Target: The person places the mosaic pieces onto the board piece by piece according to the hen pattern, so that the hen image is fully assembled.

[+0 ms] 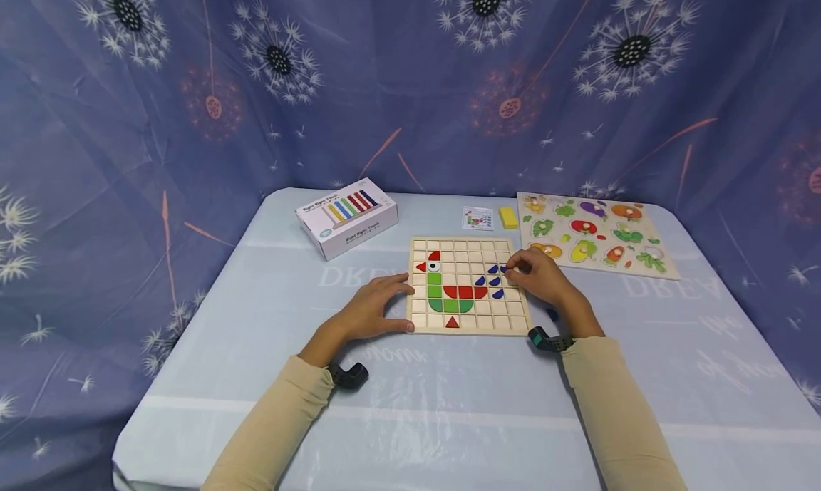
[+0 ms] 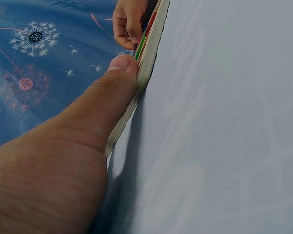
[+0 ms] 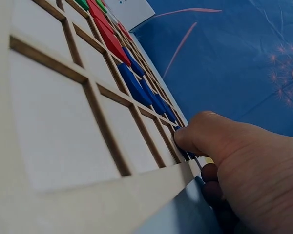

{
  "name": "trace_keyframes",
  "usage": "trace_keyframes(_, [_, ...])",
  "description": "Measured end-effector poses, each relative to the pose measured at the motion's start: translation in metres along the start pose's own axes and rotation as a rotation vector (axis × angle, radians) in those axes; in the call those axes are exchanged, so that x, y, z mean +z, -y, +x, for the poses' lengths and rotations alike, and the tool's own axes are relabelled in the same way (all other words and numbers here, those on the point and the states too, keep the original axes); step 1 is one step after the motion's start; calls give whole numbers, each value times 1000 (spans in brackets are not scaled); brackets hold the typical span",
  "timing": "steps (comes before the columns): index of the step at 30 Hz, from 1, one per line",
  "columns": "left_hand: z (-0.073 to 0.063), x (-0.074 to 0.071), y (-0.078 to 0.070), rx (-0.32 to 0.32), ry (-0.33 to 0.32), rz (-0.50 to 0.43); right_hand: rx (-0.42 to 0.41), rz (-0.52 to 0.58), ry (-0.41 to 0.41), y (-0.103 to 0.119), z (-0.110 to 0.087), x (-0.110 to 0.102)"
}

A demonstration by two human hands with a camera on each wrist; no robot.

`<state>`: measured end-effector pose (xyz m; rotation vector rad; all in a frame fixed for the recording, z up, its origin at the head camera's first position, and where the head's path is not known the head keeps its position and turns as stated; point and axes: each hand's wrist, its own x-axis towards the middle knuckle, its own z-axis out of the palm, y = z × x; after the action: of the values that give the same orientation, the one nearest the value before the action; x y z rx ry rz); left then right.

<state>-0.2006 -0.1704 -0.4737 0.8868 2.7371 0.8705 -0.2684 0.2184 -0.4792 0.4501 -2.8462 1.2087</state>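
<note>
A wooden grid board (image 1: 471, 332) lies on the table, its cells partly filled with red, green and blue tiles that form a bird-like figure. My left hand (image 1: 372, 307) rests at the board's left edge, thumb and fingers spread against it. In the left wrist view, the left thumb (image 2: 105, 97) touches the board's side. Over the right edge of the grid, my right hand (image 1: 541, 274) pinches a blue half-round tile (image 1: 503, 269), largely covered by the fingertips. Several blue tiles (image 3: 134, 85) sit in cells nearby.
Behind the board lie a small pattern card (image 1: 477, 219) and a yellow block (image 1: 509, 218). A white box (image 1: 349, 224) stands back left; a vegetable puzzle board (image 1: 603, 231) lies back right. A dark blue piece (image 1: 553, 314) is on the table beside the right wrist.
</note>
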Motion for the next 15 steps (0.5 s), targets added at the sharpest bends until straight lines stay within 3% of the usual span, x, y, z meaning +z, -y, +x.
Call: trace_keyframes(15, [0,1,0,-2,2,8,23,56,15,0,0,-2])
